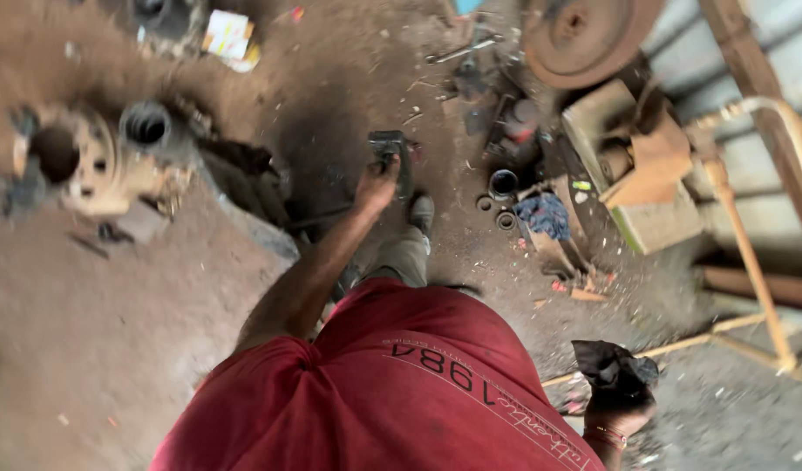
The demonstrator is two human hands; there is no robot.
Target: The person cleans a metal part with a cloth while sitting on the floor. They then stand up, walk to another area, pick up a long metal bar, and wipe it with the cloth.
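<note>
Red shirt (392, 384) fills the lower centre of the frame. At lower right, the right hand (623, 406) is closed around a bunched black rag (612, 366), held clear at the side. Mid-frame, the left hand (377, 185) grips a dark metal tool (390, 157), hanging low over the dirt floor (113, 331), near scattered metal rings (503, 185).
</note>
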